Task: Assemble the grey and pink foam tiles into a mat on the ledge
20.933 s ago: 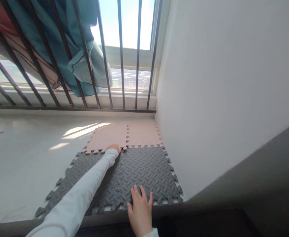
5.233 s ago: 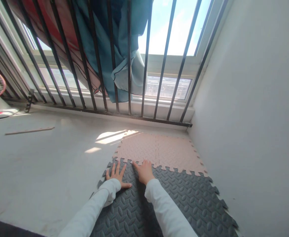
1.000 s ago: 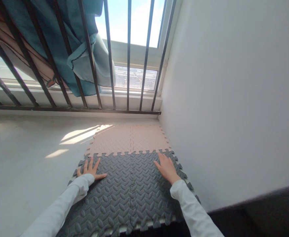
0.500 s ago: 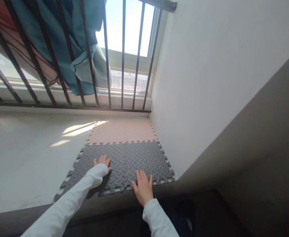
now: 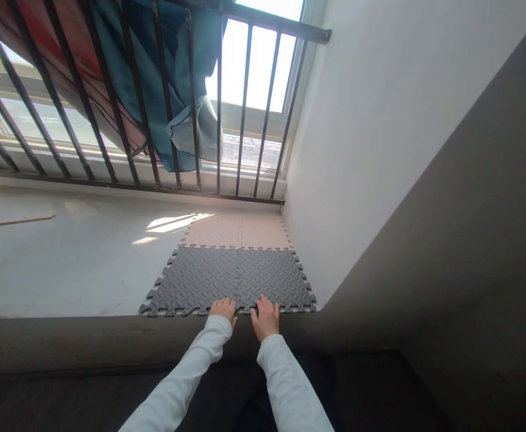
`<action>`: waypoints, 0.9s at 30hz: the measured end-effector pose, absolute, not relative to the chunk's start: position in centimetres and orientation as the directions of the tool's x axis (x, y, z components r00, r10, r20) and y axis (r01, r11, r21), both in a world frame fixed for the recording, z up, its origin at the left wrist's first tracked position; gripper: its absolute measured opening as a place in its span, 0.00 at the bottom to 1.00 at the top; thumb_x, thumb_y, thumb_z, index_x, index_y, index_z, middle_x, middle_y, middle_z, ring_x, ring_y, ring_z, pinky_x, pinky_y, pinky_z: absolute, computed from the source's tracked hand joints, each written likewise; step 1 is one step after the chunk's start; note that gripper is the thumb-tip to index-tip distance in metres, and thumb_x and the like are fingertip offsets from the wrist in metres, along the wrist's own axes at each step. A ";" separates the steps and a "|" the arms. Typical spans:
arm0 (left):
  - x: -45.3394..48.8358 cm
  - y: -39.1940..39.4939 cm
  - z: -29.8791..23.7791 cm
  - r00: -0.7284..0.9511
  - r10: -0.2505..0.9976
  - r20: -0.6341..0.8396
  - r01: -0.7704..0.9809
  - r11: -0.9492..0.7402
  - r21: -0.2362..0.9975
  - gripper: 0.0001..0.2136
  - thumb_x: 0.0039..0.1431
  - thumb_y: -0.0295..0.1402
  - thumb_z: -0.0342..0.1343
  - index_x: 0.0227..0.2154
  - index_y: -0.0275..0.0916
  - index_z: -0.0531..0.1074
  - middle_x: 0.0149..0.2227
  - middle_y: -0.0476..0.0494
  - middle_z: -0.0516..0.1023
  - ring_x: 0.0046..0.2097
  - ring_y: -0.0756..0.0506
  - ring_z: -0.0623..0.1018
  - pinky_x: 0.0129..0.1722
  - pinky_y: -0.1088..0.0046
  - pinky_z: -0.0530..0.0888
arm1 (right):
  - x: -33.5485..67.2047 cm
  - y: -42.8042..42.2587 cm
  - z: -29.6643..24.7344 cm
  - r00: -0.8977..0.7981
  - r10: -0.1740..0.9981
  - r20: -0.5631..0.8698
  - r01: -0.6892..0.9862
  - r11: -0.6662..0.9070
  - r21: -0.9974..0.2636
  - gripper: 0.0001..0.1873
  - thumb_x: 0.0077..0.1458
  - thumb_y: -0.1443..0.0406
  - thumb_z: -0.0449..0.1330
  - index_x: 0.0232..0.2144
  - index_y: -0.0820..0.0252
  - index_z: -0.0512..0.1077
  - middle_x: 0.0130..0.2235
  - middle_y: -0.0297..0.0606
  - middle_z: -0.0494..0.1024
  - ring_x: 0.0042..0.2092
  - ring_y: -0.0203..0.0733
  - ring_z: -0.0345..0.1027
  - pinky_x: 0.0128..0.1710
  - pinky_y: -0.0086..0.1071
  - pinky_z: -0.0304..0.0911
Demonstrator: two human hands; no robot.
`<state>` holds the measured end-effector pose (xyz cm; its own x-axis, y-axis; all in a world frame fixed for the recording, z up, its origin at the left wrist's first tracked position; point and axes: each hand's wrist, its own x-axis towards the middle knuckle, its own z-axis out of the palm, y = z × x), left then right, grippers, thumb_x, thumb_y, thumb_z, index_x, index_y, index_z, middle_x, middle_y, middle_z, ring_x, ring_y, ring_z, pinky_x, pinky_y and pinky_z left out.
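Observation:
Two dark grey foam floor tiles [image 5: 204, 273] with a raised diamond tread lie side by side on the pale ledge, joined by jigsaw teeth. Behind them, against the window side, two pink foam tiles [image 5: 263, 231] are joined to their far edge. My left hand [image 5: 224, 309] rests on the front edge of the grey tiles near the middle seam, fingers on top, thumb lower and apart. Just right of the seam, my right hand [image 5: 266, 319] touches the same edge with its fingers apart. Neither hand lifts a tile.
The pale ledge [image 5: 83, 264] drops off in front to a dark floor [image 5: 87, 399]. A white wall [image 5: 370, 120] borders the tiles on the right. Dark metal railings [image 5: 146, 189] stand before the window, with blue and red cloth behind. A thin stick [image 5: 15, 222] lies at left.
My left hand has moved right and back from the grey tile's surface to its front edge, close to my right hand. The right hand stays near that edge. The view has shifted left.

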<state>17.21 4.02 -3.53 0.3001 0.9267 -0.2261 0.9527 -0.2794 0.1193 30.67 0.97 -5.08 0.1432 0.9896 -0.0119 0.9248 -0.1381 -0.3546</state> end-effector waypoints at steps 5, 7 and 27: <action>16.5 4.3 -3.9 0.290 0.936 -0.201 0.954 -0.268 0.131 0.15 0.49 0.30 0.48 0.42 0.39 0.67 0.46 0.38 0.69 0.48 0.41 0.68 0.46 0.65 0.63 | 30.9 -0.1 -5.4 0.126 0.992 0.022 0.919 -0.108 -0.379 0.19 0.53 0.64 0.46 0.45 0.58 0.68 0.55 0.40 0.62 0.56 0.40 0.53 0.58 0.43 0.39; 16.1 4.6 -4.1 0.283 0.935 -0.215 0.955 -0.254 0.153 0.14 0.49 0.31 0.49 0.40 0.40 0.68 0.46 0.39 0.68 0.48 0.42 0.68 0.46 0.66 0.64 | 31.1 -0.4 -5.5 0.115 0.993 0.020 0.923 -0.099 -0.372 0.19 0.53 0.64 0.46 0.45 0.57 0.68 0.55 0.40 0.63 0.56 0.39 0.53 0.58 0.43 0.40; 16.5 3.0 -2.9 0.186 0.982 -0.011 0.962 -0.180 0.207 0.09 0.46 0.36 0.49 0.27 0.39 0.72 0.45 0.43 0.70 0.45 0.46 0.70 0.49 0.65 0.61 | 31.4 -1.9 -4.2 0.115 0.986 0.118 0.899 -0.053 -0.435 0.20 0.52 0.66 0.45 0.46 0.59 0.68 0.56 0.40 0.61 0.57 0.39 0.51 0.58 0.38 0.40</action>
<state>16.53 2.96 -2.85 0.1861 0.9825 -0.0111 0.9617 -0.1799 0.2068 31.40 -1.86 -4.19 0.1147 0.9864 0.1179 0.8990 -0.0526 -0.4348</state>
